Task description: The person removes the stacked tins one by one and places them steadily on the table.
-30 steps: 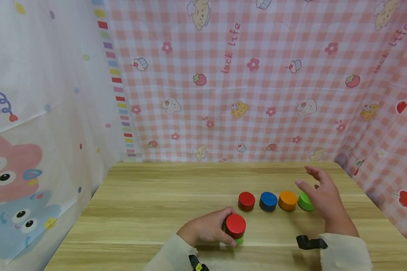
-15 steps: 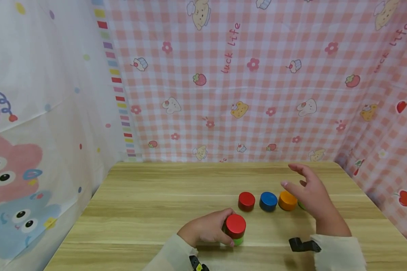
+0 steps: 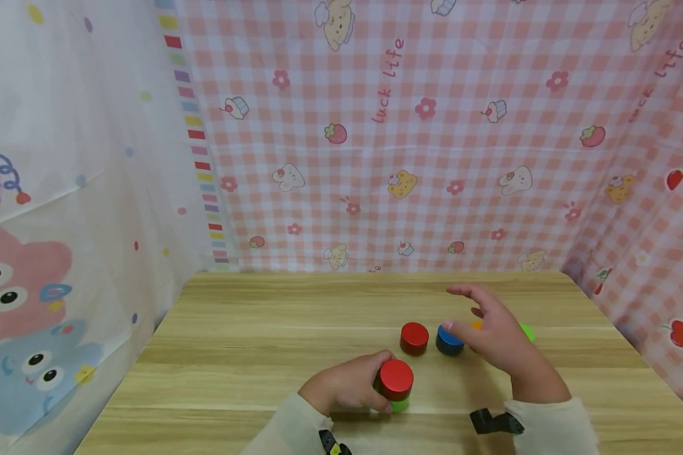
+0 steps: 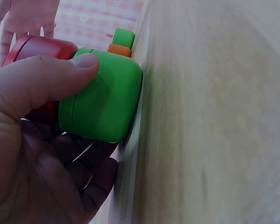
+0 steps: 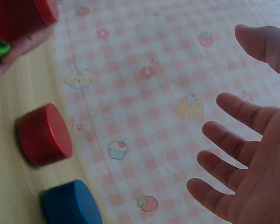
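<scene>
Near the front middle of the table, my left hand (image 3: pixel 353 382) grips a stack of two small round tins, its thumb and fingers curled around the sides. The red tin (image 3: pixel 395 378) sits on top of the green tin (image 4: pixel 105 93), which stands on the table. Farther back, my right hand (image 3: pixel 498 341) hovers with fingers spread and nothing in its grasp. Its thumb overlaps the blue tin (image 3: pixel 449 345) in the head view. The hand partly hides the orange tin (image 3: pixel 477 325) and a second green tin (image 3: pixel 527 332). A second red tin (image 5: pixel 45 135) ends the row at left.
The wooden table (image 3: pixel 250 341) carries the tins in a row right of its middle. A pink checked cloth (image 3: pixel 375 158) hangs behind and to the right. On the left hangs a white cartoon cloth (image 3: pixel 102 189).
My right hand has moved left along the row, from the green tin past the orange one toward the blue one. My left hand and its stack have stayed in place.
</scene>
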A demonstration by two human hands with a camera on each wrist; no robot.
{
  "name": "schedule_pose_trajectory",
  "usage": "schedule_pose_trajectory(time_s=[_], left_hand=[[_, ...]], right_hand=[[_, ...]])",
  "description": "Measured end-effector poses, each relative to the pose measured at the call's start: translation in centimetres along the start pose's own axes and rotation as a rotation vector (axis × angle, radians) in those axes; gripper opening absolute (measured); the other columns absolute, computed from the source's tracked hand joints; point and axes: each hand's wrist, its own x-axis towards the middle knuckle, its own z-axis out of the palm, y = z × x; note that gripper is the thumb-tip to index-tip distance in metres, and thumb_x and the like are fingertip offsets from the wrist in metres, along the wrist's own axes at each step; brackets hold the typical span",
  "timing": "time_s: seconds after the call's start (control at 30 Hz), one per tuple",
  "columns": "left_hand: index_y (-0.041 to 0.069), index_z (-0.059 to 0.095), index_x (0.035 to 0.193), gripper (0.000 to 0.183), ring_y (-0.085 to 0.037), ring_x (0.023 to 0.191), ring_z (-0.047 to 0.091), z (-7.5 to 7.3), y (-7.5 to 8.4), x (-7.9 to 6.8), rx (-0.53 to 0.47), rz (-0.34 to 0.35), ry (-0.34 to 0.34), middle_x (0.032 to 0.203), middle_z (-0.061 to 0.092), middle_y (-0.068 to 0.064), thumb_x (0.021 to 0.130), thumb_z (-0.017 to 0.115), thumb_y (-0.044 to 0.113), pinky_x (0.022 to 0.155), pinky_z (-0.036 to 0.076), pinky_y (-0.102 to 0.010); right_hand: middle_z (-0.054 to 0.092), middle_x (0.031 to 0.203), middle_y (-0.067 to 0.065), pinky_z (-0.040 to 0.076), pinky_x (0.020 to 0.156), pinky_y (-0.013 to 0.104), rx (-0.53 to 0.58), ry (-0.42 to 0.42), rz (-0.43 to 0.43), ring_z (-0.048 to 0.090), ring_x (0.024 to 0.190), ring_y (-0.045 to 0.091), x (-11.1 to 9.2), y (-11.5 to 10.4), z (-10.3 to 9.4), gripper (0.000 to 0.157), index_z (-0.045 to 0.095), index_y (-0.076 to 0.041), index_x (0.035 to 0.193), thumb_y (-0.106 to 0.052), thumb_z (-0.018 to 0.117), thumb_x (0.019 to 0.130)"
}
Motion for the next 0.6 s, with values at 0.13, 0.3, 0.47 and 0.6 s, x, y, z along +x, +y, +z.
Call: schedule_pose_trajectory(time_s=[0.13, 0.3, 0.47, 0.6], left_hand=[[0.025, 0.058, 0.125, 0.06, -0.005, 0.119, 0.061, 0.0, 0.0, 0.1, 0.01, -0.002, -0.005, 0.12, 0.068, 0.016, 0.079, 0.088, 0.003, 0.12, 0.037, -0.044], [0.024, 0.058, 0.125, 0.058, -0.005, 0.117, 0.061, -0.1, 0.1, 0.1, 0.019, -0.004, -0.005, 0.119, 0.068, 0.015, 0.08, 0.088, 0.003, 0.118, 0.039, -0.043], [0.025, 0.058, 0.124, 0.059, -0.003, 0.115, 0.061, 0.0, 0.1, 0.2, 0.027, -0.001, 0.003, 0.116, 0.068, 0.016, 0.078, 0.089, 0.004, 0.117, 0.04, -0.042], [0.026, 0.058, 0.122, 0.059, -0.003, 0.112, 0.061, 0.0, -0.1, 0.3, 0.03, 0.004, 0.007, 0.114, 0.068, 0.016, 0.077, 0.089, 0.004, 0.116, 0.04, -0.041]], right_hand=[[0.048, 0.153, 0.017, 0.035, 0.114, 0.069, -0.001, -0.05, -0.029, 0.039, 0.146, 0.041, 0.1, 0.0, 0.9, 0.055, 0.054, -0.008, 0.145, -0.022, 0.077, 0.097], [0.052, 0.148, 0.014, 0.037, 0.114, 0.069, 0.013, -0.082, -0.042, 0.043, 0.144, 0.039, 0.2, 0.3, 1.7, 0.054, 0.057, -0.011, 0.142, -0.023, 0.08, 0.094], [0.053, 0.146, 0.012, 0.036, 0.115, 0.07, 0.034, -0.123, -0.043, 0.045, 0.141, 0.04, 0.2, 0.4, 2.3, 0.055, 0.058, -0.014, 0.141, -0.027, 0.082, 0.093], [0.055, 0.145, 0.009, 0.038, 0.113, 0.07, 0.022, -0.134, -0.054, 0.048, 0.139, 0.039, 0.2, 0.4, 2.8, 0.053, 0.06, -0.018, 0.14, -0.029, 0.082, 0.093]])
